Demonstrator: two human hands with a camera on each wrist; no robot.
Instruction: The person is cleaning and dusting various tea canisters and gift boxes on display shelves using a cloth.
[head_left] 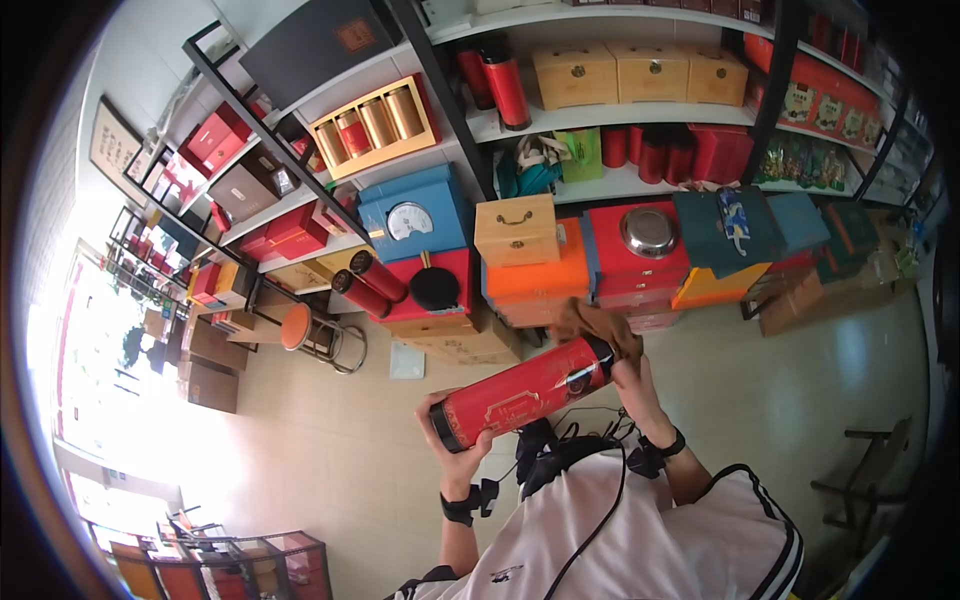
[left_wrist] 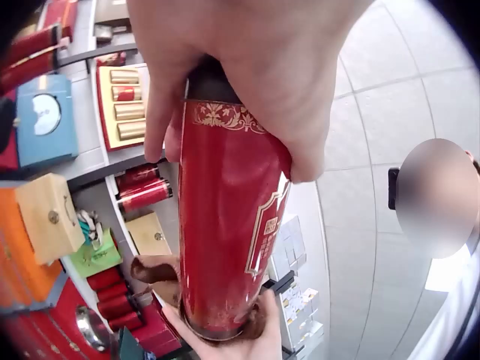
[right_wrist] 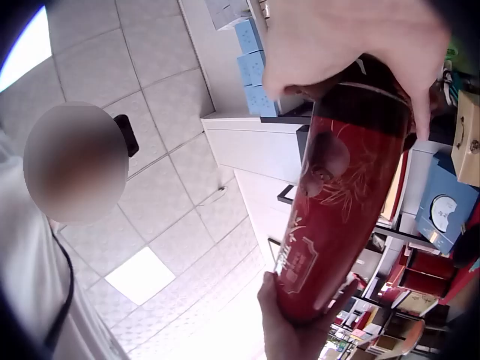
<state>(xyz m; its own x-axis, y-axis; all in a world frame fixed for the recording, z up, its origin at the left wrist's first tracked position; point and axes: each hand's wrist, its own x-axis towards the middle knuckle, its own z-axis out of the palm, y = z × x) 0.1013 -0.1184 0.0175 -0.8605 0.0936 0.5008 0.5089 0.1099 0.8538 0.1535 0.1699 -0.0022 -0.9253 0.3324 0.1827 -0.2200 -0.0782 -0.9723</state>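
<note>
A long red cylindrical canister [head_left: 525, 393] with black ends and gold print is held tilted in front of the body, its right end higher. The left hand [head_left: 458, 455] grips its lower black end, fingers and thumb on either side. At the other end the right hand [head_left: 630, 375] holds a brown cloth [head_left: 600, 325] against the black cap. In the left wrist view the canister [left_wrist: 225, 217] runs from the left hand [left_wrist: 255, 67] to the right hand and cloth. The right wrist view shows the right hand [right_wrist: 360, 52] curled round the dark cap of the canister [right_wrist: 337, 202].
Shelves hold wooden boxes [head_left: 575, 75] and red canisters. Below stand a red box with a round metal tin [head_left: 648, 232], an orange box [head_left: 540, 280] and two red canisters [head_left: 370, 280]. A stool [head_left: 297, 327] is at the left, a wooden chair [head_left: 870, 475] at the right.
</note>
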